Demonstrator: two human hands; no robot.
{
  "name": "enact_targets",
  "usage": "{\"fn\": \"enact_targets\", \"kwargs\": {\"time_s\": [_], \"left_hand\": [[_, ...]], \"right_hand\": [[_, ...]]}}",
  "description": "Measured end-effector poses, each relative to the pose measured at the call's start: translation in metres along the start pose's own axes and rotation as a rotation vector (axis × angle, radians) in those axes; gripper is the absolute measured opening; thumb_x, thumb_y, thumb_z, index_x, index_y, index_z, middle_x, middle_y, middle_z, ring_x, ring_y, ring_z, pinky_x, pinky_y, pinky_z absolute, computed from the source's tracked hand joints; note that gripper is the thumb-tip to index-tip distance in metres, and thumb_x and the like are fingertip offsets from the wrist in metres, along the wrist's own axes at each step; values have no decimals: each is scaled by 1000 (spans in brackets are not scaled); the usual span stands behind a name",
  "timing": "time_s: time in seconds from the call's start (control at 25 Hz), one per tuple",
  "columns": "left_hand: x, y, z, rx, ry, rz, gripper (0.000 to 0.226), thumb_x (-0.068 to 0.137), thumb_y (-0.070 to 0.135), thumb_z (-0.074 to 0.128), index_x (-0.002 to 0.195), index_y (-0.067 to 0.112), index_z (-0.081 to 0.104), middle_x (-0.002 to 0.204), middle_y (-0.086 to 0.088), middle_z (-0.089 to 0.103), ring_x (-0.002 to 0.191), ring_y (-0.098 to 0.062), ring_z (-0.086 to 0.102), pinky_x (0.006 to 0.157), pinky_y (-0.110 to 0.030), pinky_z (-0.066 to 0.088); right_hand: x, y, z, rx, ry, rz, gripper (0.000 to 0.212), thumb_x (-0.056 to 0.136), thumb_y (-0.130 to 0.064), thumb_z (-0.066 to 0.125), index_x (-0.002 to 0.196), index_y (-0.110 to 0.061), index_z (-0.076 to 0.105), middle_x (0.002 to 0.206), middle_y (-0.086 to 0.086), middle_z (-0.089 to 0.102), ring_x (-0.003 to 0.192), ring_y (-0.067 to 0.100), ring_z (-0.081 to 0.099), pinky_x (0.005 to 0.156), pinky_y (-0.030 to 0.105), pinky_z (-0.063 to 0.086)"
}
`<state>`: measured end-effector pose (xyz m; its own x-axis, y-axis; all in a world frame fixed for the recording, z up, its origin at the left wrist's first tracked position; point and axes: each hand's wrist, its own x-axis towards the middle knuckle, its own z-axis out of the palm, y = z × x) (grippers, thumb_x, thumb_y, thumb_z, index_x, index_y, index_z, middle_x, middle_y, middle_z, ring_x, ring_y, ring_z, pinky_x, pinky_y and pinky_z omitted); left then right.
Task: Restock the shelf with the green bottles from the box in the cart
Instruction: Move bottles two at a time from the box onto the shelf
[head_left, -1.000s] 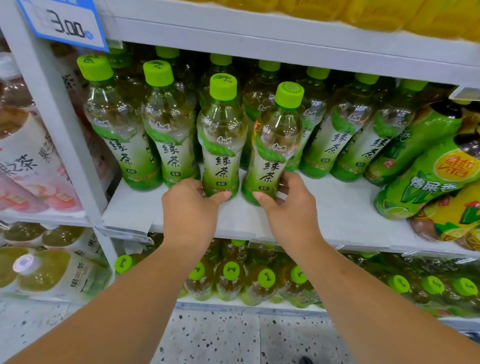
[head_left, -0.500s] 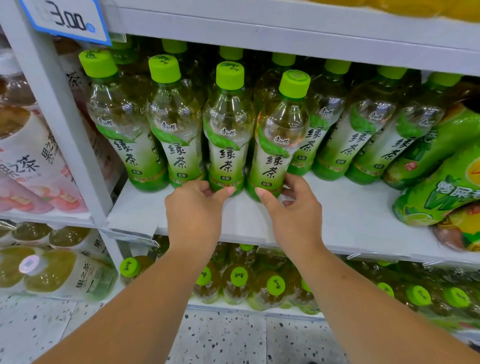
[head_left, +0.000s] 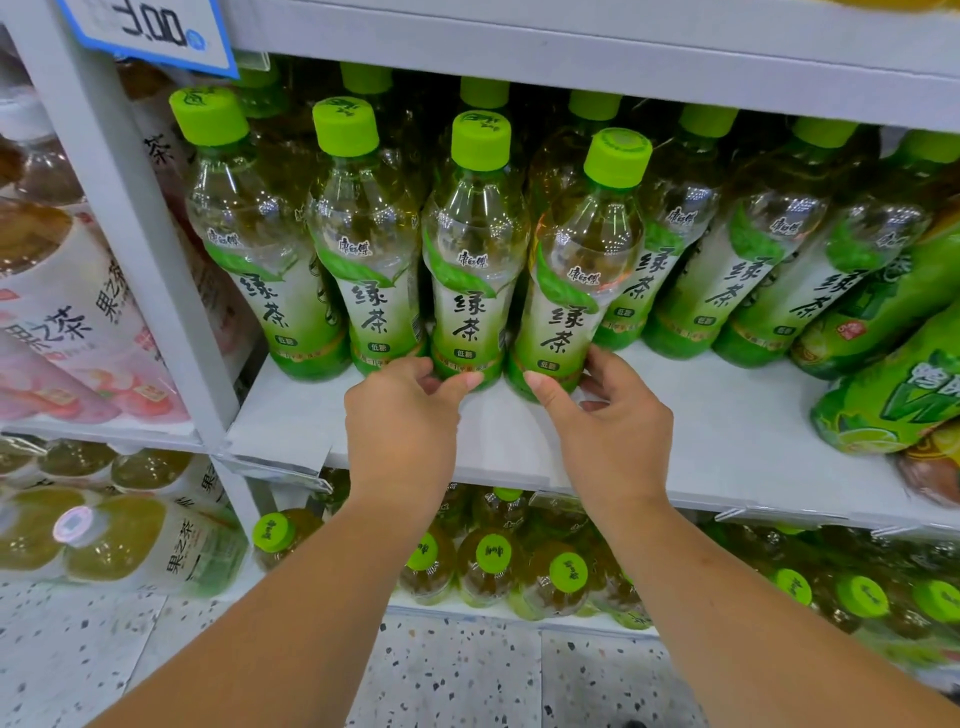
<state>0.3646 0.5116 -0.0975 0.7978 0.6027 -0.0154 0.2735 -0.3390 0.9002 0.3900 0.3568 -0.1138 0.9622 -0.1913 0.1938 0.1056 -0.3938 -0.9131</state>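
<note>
White shelf (head_left: 727, 436) fills mid-frame, grey upright post (head_left: 130, 234) at its left end, another shelf board (head_left: 571, 57) above. Speckled floor (head_left: 467, 675) at the bottom.
Green bottles (head_left: 727, 270) stand on the shelf, several rows deep, lime caps, labels facing out. Front row is four bottles at the left half. Right of them the front strip of the shelf is bare.
Far right: bigger green-wrapped bottles (head_left: 893, 395) lying tilted. Left bay: pink-label tea bottles (head_left: 62, 322). Lower shelf: more green-capped bottles (head_left: 493, 561), seen from above.
Both forearms reach in from below.
Left hand (head_left: 400, 421): grip narrow, on the base of the third bottle (head_left: 472, 249), thumb on the front, fingers curled round its left side. Bottle upright, just beside its neighbours.
Right hand (head_left: 613, 421): grip around the base of the fourth bottle (head_left: 576, 270), thumb front-left, fingers on the right. Bottle leans right in view, base on the shelf.
Price tag (head_left: 150, 31) top left, blue border, reads 3.00.
</note>
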Motion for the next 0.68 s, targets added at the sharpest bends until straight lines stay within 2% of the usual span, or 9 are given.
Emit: {"fn": "enact_targets", "kwargs": {"time_s": [0.12,0.28,0.36,0.44,0.48,0.56,0.6,0.68], "left_hand": [[0,1,1,17,-11,1,44,80,43,81,111,13,72,76,11,68,59,-12,70,69,-42,61],[3,4,-3,46,-48,4,52,79,44,81,117,11,70,83,12,68,71,-19,72,75,-43,60],[4,5,-6,60,-57,-6,44,77,45,83,106,13,74,81,11,69,73,-17,71,77,-41,59],[4,7,-7,73,-46,-19,31,74,46,84,88,20,73,71,18,63,71,-8,65,76,-34,55],[4,8,-8,78,-46,-38,32,73,47,85,88,20,73,68,21,60,72,-6,63,77,-31,52],[5,8,-8,77,-57,-76,41,73,48,84,99,18,76,71,21,60,81,-13,64,81,-33,53],[6,9,-8,75,-65,-85,38,74,48,84,97,18,76,71,17,62,83,-16,65,81,-34,54],[5,9,-8,74,-97,-85,27,78,45,81,73,21,71,68,7,65,75,-18,63,74,-33,53]], "right_hand": [[0,0,0,-8,4,-15,65,66,-70,68,120,-34,70,82,-44,62,88,-16,62,73,-3,41],[0,0,1,-7,12,-14,63,67,-69,70,119,-34,70,85,-43,62,89,-15,63,75,-2,42],[0,1,2,-8,11,-14,62,67,-68,70,119,-35,70,86,-42,63,90,-15,63,76,-3,42],[0,2,2,-7,5,-11,62,68,-68,70,120,-35,70,89,-39,65,92,-14,63,77,-1,43],[0,2,2,-10,1,-11,62,68,-68,70,120,-35,70,91,-37,66,92,-13,64,78,0,44],[0,1,1,-16,-15,-23,61,70,-66,70,120,-33,68,93,-35,66,94,-13,63,78,0,43],[0,1,1,-9,-31,-25,59,70,-64,71,120,-33,67,94,-36,65,94,-15,62,77,-1,43],[1,0,-1,7,-82,-12,53,73,-56,75,119,-33,66,95,-36,63,95,-19,59,75,-4,40]]}}
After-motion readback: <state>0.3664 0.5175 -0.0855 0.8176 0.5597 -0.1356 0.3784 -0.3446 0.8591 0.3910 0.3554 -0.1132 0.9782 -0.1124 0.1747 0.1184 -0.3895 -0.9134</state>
